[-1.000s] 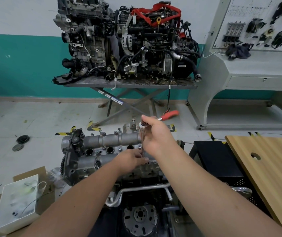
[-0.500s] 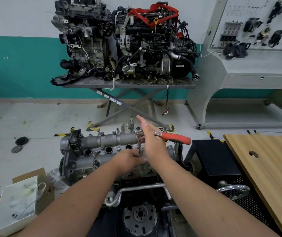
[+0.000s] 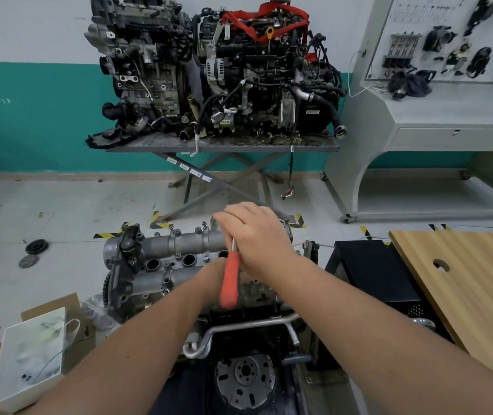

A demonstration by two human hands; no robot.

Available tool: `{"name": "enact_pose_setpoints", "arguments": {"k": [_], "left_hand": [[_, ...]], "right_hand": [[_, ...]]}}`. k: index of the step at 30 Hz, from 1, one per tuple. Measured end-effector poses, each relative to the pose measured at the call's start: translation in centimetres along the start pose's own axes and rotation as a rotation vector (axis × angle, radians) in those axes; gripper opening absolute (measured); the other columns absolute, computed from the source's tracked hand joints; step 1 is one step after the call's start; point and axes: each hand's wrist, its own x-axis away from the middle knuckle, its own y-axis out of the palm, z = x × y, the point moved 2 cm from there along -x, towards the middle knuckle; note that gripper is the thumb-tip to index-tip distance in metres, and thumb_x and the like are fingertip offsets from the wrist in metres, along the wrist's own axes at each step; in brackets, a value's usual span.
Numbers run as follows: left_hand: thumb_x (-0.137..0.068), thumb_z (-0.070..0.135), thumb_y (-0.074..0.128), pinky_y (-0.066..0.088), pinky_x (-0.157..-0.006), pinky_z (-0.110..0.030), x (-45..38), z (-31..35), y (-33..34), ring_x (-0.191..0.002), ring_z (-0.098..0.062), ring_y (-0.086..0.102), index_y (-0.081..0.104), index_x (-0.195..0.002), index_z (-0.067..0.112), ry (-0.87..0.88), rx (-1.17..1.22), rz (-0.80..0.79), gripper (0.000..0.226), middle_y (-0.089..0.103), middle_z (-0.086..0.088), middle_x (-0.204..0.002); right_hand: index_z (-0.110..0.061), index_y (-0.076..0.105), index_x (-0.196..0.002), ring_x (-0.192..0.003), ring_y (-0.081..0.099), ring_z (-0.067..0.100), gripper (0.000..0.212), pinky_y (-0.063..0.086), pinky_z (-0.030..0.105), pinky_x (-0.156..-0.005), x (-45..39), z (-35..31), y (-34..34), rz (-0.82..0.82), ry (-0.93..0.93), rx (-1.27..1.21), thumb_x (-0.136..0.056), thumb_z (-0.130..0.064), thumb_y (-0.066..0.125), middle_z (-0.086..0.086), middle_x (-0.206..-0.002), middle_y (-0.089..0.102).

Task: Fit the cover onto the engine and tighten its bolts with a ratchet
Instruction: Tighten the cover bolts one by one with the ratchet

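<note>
The engine (image 3: pixel 137 289) stands low in front of me with the silver cover (image 3: pixel 191 244) lying along its top, bolts standing along its edges. My right hand (image 3: pixel 257 238) lies over the head of the ratchet at the cover's right end, fingers curled down around it. The ratchet's red handle (image 3: pixel 229 283) points back toward me. My left hand (image 3: pixel 214 272) reaches in underneath; its fingers are hidden behind the right hand and the handle.
A wooden table (image 3: pixel 463 280) and a black cabinet (image 3: pixel 371 265) stand close on the right. A cardboard box holding a white box (image 3: pixel 30 354) sits at lower left. Two engines rest on a lift table (image 3: pixel 224 146) ahead; a grey console (image 3: pixel 433 121) stands at right.
The red handle has swung clockwise, from far right round to pointing at me. My right hand has shifted over the ratchet head, and my left hand has stayed in place beneath it.
</note>
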Motion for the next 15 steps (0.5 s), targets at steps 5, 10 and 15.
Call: {"name": "enact_pose_setpoints", "arguments": {"k": [5,10,15], "left_hand": [[-0.087,0.05,0.066,0.052,-0.095,-0.042,-0.4,0.1,0.0,-0.102,-0.021,0.066,0.07,-0.104,0.021,-0.076,-0.082,-0.034,0.034,0.072,-0.003,-0.106],[-0.089,0.053,0.067,0.051,-0.078,-0.036,-0.7,-0.3,0.1,-0.079,-0.012,0.061,0.07,-0.077,0.024,-0.125,-0.067,-0.03,0.032,0.064,0.019,-0.078],[-0.091,0.054,0.064,0.045,-0.077,-0.03,-0.4,-0.2,0.2,-0.079,-0.009,0.058,0.065,-0.069,0.027,-0.085,-0.059,-0.004,0.035,0.058,0.027,-0.073]], "right_hand": [[-0.019,0.046,-0.107,-0.081,0.051,0.024,0.018,0.029,0.037,-0.067,-2.5,-0.6,-1.2,-0.437,0.062,0.286,-0.09,-0.016,0.051,0.0,-0.093,0.045],[-0.014,0.053,-0.089,-0.068,0.05,0.019,0.018,0.032,0.031,-0.059,-4.4,0.0,-2.1,-0.692,0.296,0.076,-0.089,-0.031,0.047,-0.002,-0.079,0.053],[-0.007,0.064,-0.079,-0.059,0.061,0.018,0.015,0.047,0.025,-0.055,-3.8,1.3,-1.5,-0.599,0.905,-0.809,-0.089,-0.016,0.06,0.009,-0.069,0.069]]}}
